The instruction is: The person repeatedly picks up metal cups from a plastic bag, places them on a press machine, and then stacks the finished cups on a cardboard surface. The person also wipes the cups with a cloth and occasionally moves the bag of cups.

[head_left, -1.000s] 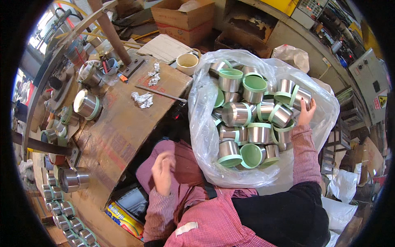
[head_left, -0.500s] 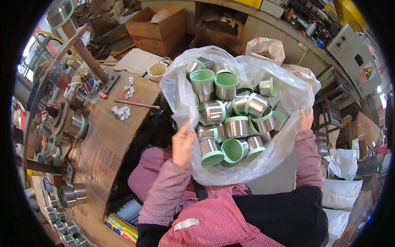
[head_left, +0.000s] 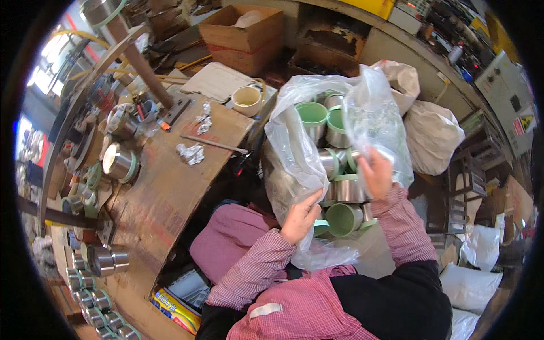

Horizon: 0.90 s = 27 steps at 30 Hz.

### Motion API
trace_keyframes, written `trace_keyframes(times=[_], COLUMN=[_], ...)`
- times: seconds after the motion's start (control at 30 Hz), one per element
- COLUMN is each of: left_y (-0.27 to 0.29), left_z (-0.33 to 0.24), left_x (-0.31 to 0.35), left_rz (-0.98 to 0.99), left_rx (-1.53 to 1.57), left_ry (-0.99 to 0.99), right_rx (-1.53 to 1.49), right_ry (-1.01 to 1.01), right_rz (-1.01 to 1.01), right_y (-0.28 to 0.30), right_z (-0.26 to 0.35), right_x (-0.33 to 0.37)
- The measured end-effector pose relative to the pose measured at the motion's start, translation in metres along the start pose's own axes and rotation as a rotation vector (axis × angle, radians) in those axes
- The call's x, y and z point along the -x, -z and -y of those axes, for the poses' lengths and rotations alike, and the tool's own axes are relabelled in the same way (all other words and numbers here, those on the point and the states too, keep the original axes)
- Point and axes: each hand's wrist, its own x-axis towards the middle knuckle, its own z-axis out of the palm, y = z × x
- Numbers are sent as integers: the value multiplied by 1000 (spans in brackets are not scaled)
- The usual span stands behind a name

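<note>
A translucent plastic bag (head_left: 294,156) stands in front of me, full of steel cups with pale green rims and insides. One green-lined cup (head_left: 343,220) lies near the bag's front, and another cup (head_left: 312,118) sits upright at the back. My left hand (head_left: 301,218) is closed on the bag's left edge, its fingers pinching the film. Closed on the bag's right side, my right hand (head_left: 377,173) holds the film over part of the cups. Folded plastic hides many of the cups on the right.
On my left is a cardboard-covered bench (head_left: 158,204) with a metal rod (head_left: 212,143), crumpled foil (head_left: 190,153) and a cream mug (head_left: 247,101). Rows of cups (head_left: 93,306) stand at lower left. A cardboard box (head_left: 241,39) is behind; white sacks (head_left: 470,286) lie at right.
Both hands have drawn the bag's sides inward; my right hand moved left across the cups and my left hand moved right. The opening is narrower, and the view has shifted.
</note>
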Motion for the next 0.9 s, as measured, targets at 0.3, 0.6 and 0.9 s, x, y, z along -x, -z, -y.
trace_keyframes(times=[0.3, 0.6, 0.9], left_y=[40, 86, 79], left_z=[38, 72, 97], left_x=[59, 152, 259], left_rz=[-200, -685, -1071], left_rx=[555, 394, -43], left_ry=[-126, 132, 379], right_rx=[107, -397, -767], right_ry=[665, 957, 651], right_rz=[-375, 163, 490], right_y=[8, -130, -325], right_z=[80, 243, 375], right_x=[2, -13, -33])
